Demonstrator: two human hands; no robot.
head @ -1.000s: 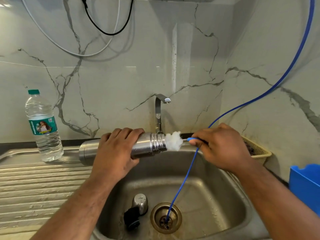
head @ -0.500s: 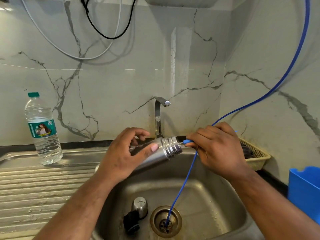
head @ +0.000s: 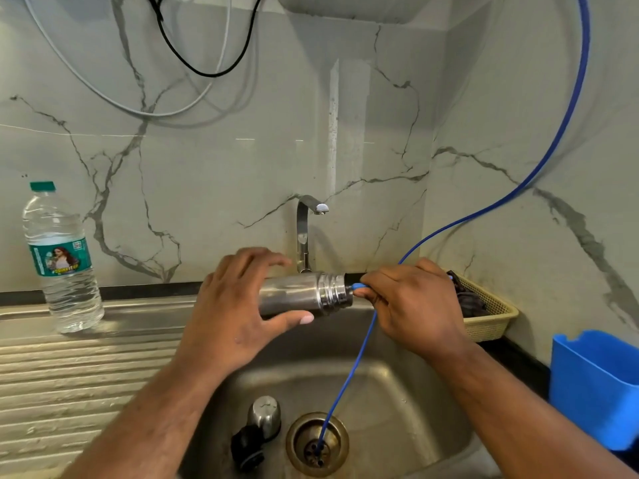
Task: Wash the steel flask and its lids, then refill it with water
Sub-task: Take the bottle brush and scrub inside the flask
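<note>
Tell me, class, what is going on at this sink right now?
A person is cleaning a steel flask over the sink. The left hand holds the flask sideways, mouth towards the right hand, which pinches a blue handle pushed into that mouth; its working end is hidden inside. A steel lid and a black lid lie in the sink beside the drain, where a blue hose ends. No water shows at the tap.
</note>
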